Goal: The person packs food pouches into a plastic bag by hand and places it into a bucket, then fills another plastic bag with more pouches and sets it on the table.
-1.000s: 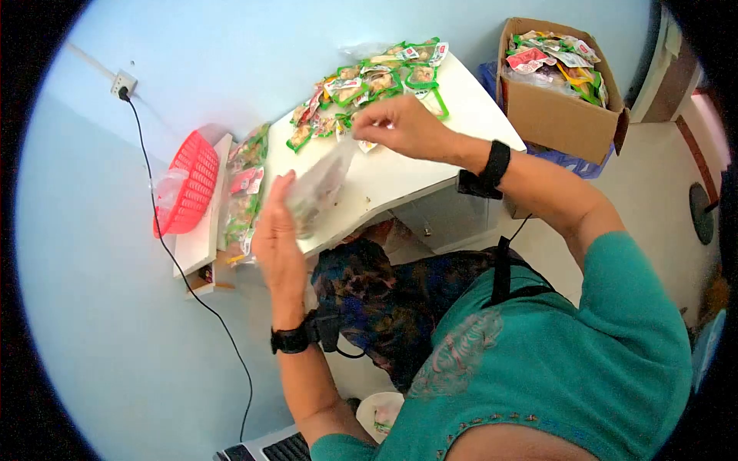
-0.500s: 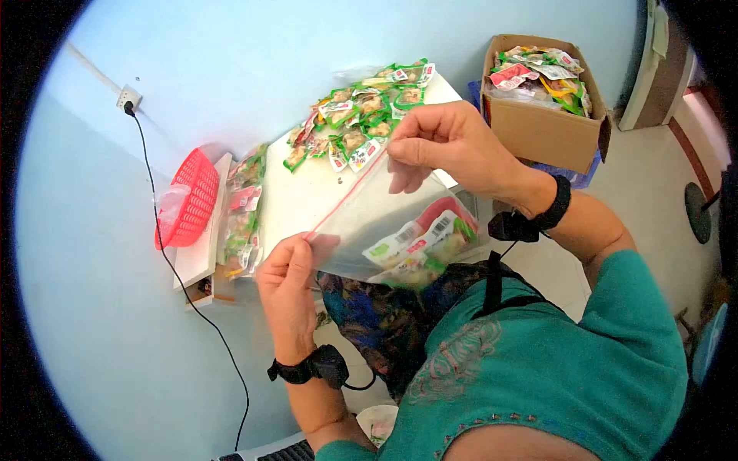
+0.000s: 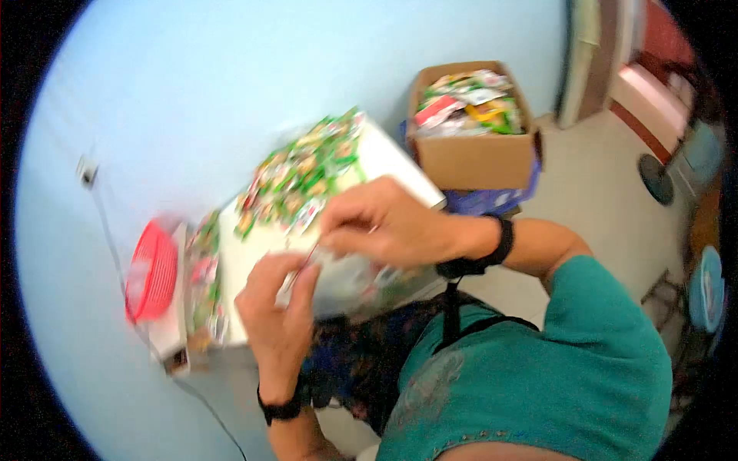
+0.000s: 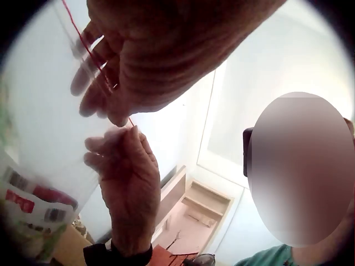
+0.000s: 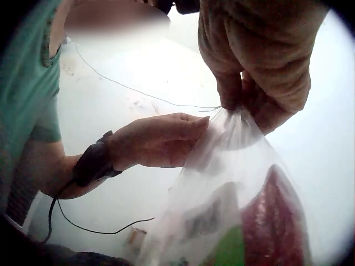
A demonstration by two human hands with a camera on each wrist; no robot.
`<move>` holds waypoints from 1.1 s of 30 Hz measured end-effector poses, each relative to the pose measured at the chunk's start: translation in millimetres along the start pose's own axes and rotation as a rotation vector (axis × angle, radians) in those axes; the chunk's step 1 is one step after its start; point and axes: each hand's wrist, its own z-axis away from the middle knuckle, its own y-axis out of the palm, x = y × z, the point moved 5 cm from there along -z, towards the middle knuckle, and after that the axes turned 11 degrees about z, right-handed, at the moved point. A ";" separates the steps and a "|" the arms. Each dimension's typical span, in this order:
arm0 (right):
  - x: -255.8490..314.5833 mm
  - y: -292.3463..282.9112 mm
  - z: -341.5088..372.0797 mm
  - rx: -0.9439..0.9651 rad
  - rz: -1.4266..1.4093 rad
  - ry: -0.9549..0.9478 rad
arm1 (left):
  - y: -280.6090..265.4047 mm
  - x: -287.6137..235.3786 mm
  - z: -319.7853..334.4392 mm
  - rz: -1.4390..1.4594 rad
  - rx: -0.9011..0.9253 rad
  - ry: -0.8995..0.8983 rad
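A clear zip bag (image 5: 222,166) with a red seal line hangs between both hands over the lap and the near table edge. Inside it, packets (image 4: 41,202) with white, red and green print show through the plastic. My left hand (image 3: 278,303) pinches the bag's top edge between thumb and fingers. Close beside it, my right hand (image 3: 388,223) pinches the same edge a little further along. In the right wrist view the plastic gathers in folds beneath the right fingers. The head view is blurred.
Many small green-edged packets (image 3: 296,180) lie spread on the white table (image 3: 388,157). Filled clear bags (image 3: 204,280) line its left side by a red basket (image 3: 156,269). An open cardboard box (image 3: 473,165) full of packets stands right. A black cord (image 3: 111,238) hangs along the wall.
The bag first swung as a blur, then was held stretched between both hands. Now the hands have come close together along its top edge. The head view has turned to the right.
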 end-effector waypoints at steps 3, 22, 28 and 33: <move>1.5 -4.0 6.5 0.007 -0.127 0.089 | 5.9 3.3 2.2 0.034 -0.005 0.010; -11.4 -33.9 46.0 0.015 -0.429 0.443 | 27.2 -33.4 -1.8 -0.104 0.139 0.310; -16.5 -44.5 49.0 -0.020 -0.309 0.384 | 32.5 -25.7 -0.3 -0.210 0.158 0.420; -8.5 -48.0 49.6 -0.017 -0.425 0.424 | 26.3 -34.2 -0.1 -0.304 0.204 0.511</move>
